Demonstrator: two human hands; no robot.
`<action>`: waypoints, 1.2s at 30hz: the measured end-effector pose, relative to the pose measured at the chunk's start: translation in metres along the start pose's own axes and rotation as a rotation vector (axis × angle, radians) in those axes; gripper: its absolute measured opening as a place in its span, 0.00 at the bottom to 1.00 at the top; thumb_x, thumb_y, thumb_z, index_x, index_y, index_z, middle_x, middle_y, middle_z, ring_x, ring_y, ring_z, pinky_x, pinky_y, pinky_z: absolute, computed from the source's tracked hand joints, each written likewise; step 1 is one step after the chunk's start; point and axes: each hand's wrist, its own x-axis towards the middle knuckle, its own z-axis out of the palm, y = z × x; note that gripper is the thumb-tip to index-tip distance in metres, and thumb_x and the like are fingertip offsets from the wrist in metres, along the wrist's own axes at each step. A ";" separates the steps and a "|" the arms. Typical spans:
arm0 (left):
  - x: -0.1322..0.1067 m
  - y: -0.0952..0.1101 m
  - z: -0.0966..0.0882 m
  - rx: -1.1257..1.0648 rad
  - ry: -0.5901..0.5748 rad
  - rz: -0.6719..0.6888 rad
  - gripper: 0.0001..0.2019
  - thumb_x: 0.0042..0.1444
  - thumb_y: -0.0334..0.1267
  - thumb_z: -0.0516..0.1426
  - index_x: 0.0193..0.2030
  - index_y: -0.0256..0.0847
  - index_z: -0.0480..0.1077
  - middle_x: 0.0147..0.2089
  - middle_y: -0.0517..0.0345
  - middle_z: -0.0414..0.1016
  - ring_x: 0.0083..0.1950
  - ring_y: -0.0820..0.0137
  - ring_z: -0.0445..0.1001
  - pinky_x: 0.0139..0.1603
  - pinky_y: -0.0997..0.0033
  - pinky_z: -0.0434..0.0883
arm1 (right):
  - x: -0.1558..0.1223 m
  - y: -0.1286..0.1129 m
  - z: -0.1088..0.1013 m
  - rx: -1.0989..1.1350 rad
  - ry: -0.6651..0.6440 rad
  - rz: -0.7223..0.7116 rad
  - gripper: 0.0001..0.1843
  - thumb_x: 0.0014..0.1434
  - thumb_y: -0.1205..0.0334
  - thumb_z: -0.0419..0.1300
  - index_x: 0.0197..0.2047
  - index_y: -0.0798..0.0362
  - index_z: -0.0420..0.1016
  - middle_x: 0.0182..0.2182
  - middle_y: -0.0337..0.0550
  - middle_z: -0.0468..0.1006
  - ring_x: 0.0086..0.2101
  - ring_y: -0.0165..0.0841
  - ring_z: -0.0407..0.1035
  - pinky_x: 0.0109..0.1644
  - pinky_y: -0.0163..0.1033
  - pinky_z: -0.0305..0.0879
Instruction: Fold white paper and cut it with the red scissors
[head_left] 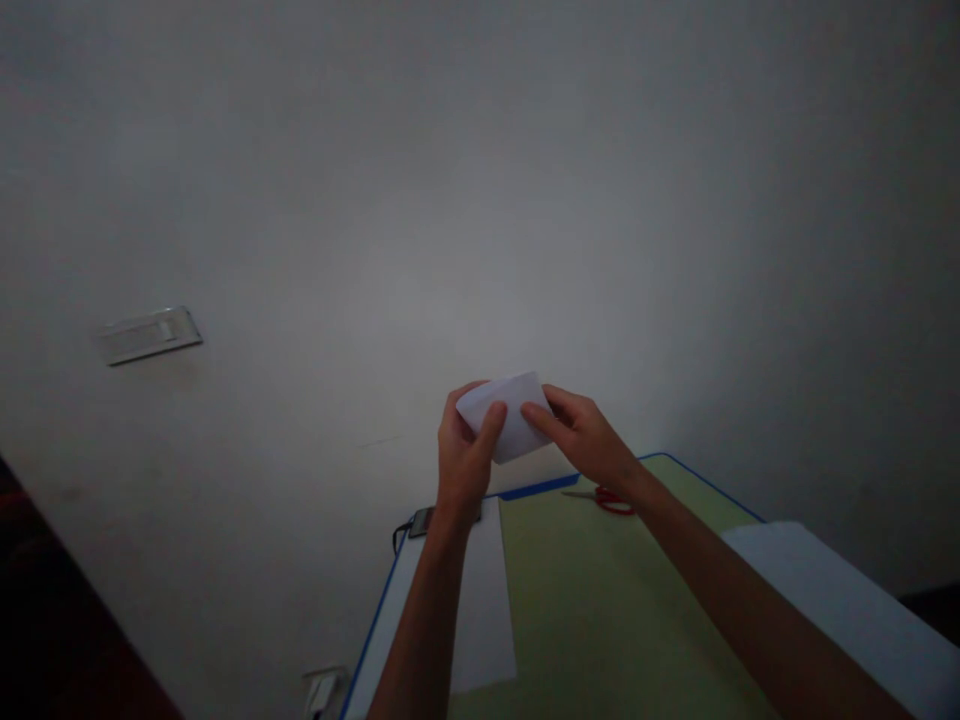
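Both of my hands hold a small folded piece of white paper up in the air in front of a pale wall. My left hand grips its left side, thumb laid over the front. My right hand pinches its right side with thumb and fingers. The paper hangs above the far edge of a table covered by a green mat. Red-handled scissors lie on the mat just below my right wrist.
A white sheet lies on the left part of the table and another white sheet on the right. A dark phone-like object sits at the far left corner. A wall switch plate is on the left, and a socket low down.
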 end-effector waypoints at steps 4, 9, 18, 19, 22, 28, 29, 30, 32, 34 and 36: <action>0.000 0.001 -0.001 0.026 0.040 0.011 0.20 0.59 0.48 0.65 0.53 0.42 0.68 0.45 0.54 0.75 0.43 0.68 0.73 0.43 0.72 0.72 | -0.001 -0.004 0.005 -0.034 0.149 -0.090 0.13 0.67 0.54 0.60 0.49 0.50 0.78 0.44 0.46 0.79 0.43 0.38 0.74 0.44 0.41 0.72; -0.001 0.005 0.001 0.080 0.033 0.054 0.18 0.60 0.48 0.64 0.51 0.42 0.69 0.44 0.55 0.74 0.42 0.68 0.72 0.42 0.72 0.71 | -0.001 -0.007 0.006 -0.135 0.338 -0.216 0.12 0.68 0.60 0.60 0.50 0.49 0.82 0.43 0.46 0.81 0.42 0.36 0.74 0.44 0.42 0.73; -0.003 0.008 0.003 0.091 0.053 0.101 0.17 0.60 0.46 0.65 0.51 0.43 0.69 0.42 0.57 0.73 0.39 0.70 0.72 0.38 0.73 0.71 | 0.000 -0.013 0.007 -0.218 0.358 -0.329 0.12 0.68 0.66 0.60 0.49 0.50 0.84 0.40 0.46 0.82 0.41 0.35 0.76 0.43 0.41 0.72; -0.003 0.008 0.003 0.097 0.064 0.104 0.17 0.60 0.46 0.65 0.51 0.43 0.69 0.42 0.58 0.73 0.39 0.70 0.72 0.38 0.73 0.70 | 0.000 -0.014 0.007 -0.220 0.355 -0.338 0.12 0.68 0.66 0.60 0.50 0.50 0.84 0.40 0.46 0.82 0.41 0.35 0.76 0.43 0.41 0.72; -0.003 0.010 0.003 0.128 0.085 0.113 0.17 0.60 0.46 0.65 0.51 0.43 0.69 0.42 0.57 0.73 0.40 0.70 0.72 0.39 0.74 0.70 | -0.001 -0.016 0.008 -0.220 0.352 -0.356 0.11 0.68 0.66 0.60 0.49 0.51 0.84 0.39 0.45 0.82 0.41 0.35 0.76 0.44 0.42 0.72; -0.003 0.014 0.003 0.167 0.097 0.130 0.16 0.60 0.47 0.64 0.50 0.42 0.69 0.42 0.57 0.73 0.39 0.69 0.72 0.38 0.73 0.70 | -0.001 -0.017 0.008 -0.215 0.362 -0.368 0.10 0.67 0.67 0.61 0.46 0.50 0.85 0.39 0.44 0.82 0.40 0.35 0.76 0.44 0.41 0.72; -0.003 0.014 0.003 0.166 0.095 0.127 0.16 0.61 0.47 0.64 0.50 0.42 0.69 0.41 0.57 0.73 0.39 0.70 0.72 0.37 0.74 0.70 | -0.001 -0.017 0.008 -0.211 0.361 -0.367 0.10 0.67 0.67 0.61 0.46 0.50 0.85 0.38 0.44 0.83 0.40 0.35 0.76 0.44 0.42 0.72; -0.003 0.014 0.003 0.166 0.091 0.123 0.16 0.61 0.47 0.64 0.50 0.42 0.69 0.41 0.57 0.73 0.38 0.70 0.72 0.37 0.74 0.69 | -0.001 -0.017 0.008 -0.207 0.359 -0.364 0.10 0.67 0.67 0.62 0.46 0.50 0.85 0.38 0.44 0.83 0.40 0.35 0.76 0.44 0.42 0.72; -0.003 0.015 0.004 0.165 0.085 0.119 0.16 0.61 0.47 0.64 0.50 0.42 0.69 0.40 0.58 0.73 0.38 0.70 0.71 0.36 0.74 0.69 | -0.002 -0.017 0.008 -0.201 0.364 -0.354 0.11 0.67 0.67 0.61 0.47 0.50 0.85 0.39 0.44 0.83 0.40 0.35 0.76 0.44 0.42 0.72; -0.003 0.015 0.005 0.169 0.087 0.126 0.15 0.61 0.47 0.64 0.50 0.42 0.69 0.39 0.58 0.72 0.37 0.70 0.71 0.36 0.74 0.69 | -0.002 -0.018 0.009 -0.197 0.384 -0.349 0.12 0.67 0.67 0.61 0.50 0.51 0.84 0.41 0.45 0.83 0.41 0.35 0.76 0.44 0.42 0.72; -0.004 0.016 0.005 0.175 0.089 0.138 0.15 0.61 0.46 0.63 0.49 0.42 0.69 0.39 0.58 0.72 0.37 0.70 0.71 0.36 0.73 0.69 | -0.002 -0.018 0.010 -0.201 0.412 -0.353 0.13 0.68 0.67 0.61 0.52 0.51 0.83 0.41 0.46 0.83 0.42 0.35 0.76 0.44 0.43 0.72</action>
